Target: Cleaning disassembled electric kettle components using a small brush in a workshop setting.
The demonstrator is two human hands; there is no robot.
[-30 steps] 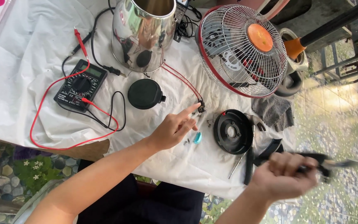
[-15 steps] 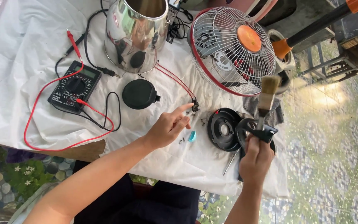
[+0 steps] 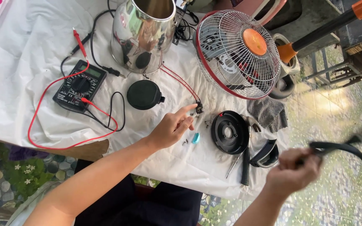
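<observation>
Left hand [image 3: 171,130], loosely open, fingertip on the small connector [image 3: 198,110] ending the kettle's [image 3: 143,35] red wires; right hand [image 3: 292,173] fisted on a blurred black tool [image 3: 348,147]: a swing could scatter screws [image 3: 185,142] beside that connector.

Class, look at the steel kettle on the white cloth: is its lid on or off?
Off. The steel kettle shows an open mouth, and the round black lid lies apart beside it on the cloth.

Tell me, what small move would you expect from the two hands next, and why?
Probably the right hand brings its blurred black tool back over the table toward the round black base. It is off past the table edge now, while the left hand points a finger at the small connector on the red wires.
</observation>
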